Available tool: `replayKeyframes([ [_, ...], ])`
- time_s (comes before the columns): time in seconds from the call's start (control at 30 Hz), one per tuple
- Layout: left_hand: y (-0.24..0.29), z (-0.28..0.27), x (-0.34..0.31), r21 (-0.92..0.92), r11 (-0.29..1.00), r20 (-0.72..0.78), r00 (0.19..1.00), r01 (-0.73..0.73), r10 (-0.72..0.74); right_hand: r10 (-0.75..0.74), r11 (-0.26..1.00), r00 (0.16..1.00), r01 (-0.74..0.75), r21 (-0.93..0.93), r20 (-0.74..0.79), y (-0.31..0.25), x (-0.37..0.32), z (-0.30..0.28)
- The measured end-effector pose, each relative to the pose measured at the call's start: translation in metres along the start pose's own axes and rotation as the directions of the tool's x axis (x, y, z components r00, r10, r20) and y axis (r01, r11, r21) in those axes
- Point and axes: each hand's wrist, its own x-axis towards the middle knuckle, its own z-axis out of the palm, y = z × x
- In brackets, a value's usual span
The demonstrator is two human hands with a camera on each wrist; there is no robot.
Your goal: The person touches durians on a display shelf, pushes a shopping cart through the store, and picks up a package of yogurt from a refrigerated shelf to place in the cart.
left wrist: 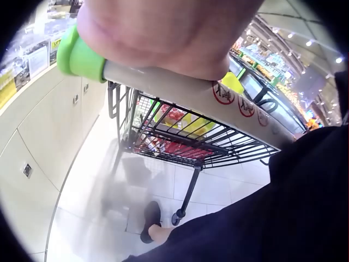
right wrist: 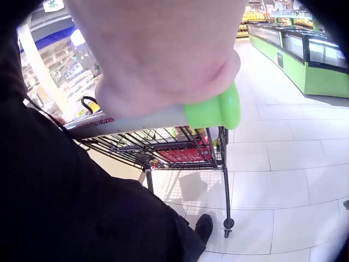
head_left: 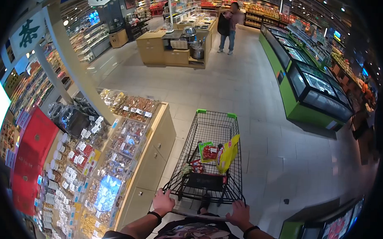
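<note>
A black wire shopping cart (head_left: 190, 140) stands in front of the person, its pale handle bar (head_left: 198, 215) nearest the body. The left hand (head_left: 163, 202) grips the handle's left end, beside a green end cap (left wrist: 82, 54). At the right end, the right hand (head_left: 240, 214) grips the same bar, next to another green cap (right wrist: 221, 111). The undersides of the fingers are hidden in both wrist views. Inside the basket lie a yellow bag (head_left: 228, 154), a red pack in green-edged wrapping (head_left: 209, 152) and a smaller red item (head_left: 196, 165) near the handle.
A counter of packed dry goods (head_left: 156, 148) runs close along the cart's left. Green freezers (head_left: 302, 89) line the right, with another display case (head_left: 322, 229) at lower right. Ahead are a wooden island counter (head_left: 151, 48) and a standing person (head_left: 229, 28). Tiled floor lies between them.
</note>
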Motion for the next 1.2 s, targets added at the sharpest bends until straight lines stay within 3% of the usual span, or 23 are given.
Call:
replayKeyframes([
  [0.13, 0.035, -0.020, 0.058, -0.043, 0.997, 0.076, 0.996, 0.060, -0.056, -0.049, 0.999, 0.999, 0.049, -0.014, -0.022, 0.027, 0.061, -0.018],
  [0.3, 0.071, -0.018, 0.130, -0.001, 0.998, 0.007, 0.998, 0.059, -0.059, -0.065, 0.998, 0.998, 0.065, -0.021, 0.029, 0.057, 0.147, -0.052],
  [0.83, 0.163, -0.040, 0.389, -0.079, 0.994, -0.034, 0.997, 0.072, -0.074, -0.138, 0.990, 0.990, 0.137, -0.046, -0.033, 0.142, 0.420, -0.120],
  [0.9, 0.174, -0.053, 0.421, -0.024, 0.999, 0.090, 0.995, 0.049, -0.046, -0.149, 0.989, 0.988, 0.148, -0.026, -0.035, 0.149, 0.458, -0.121],
  [1.03, 0.183, -0.047, 0.486, 0.047, 0.999, 0.034, 0.999, 0.017, -0.019, -0.144, 0.989, 0.989, 0.143, -0.038, -0.037, 0.157, 0.525, -0.146],
  [1.07, 0.186, -0.053, 0.502, 0.031, 0.999, 0.118, 0.992, 0.041, -0.044, -0.134, 0.990, 0.990, 0.133, -0.038, -0.051, 0.157, 0.541, -0.149],
  [1.2, 0.190, -0.063, 0.555, 0.066, 0.998, 0.154, 0.988, 0.014, -0.024, -0.185, 0.983, 0.982, 0.185, -0.019, -0.023, 0.166, 0.609, -0.161],
])
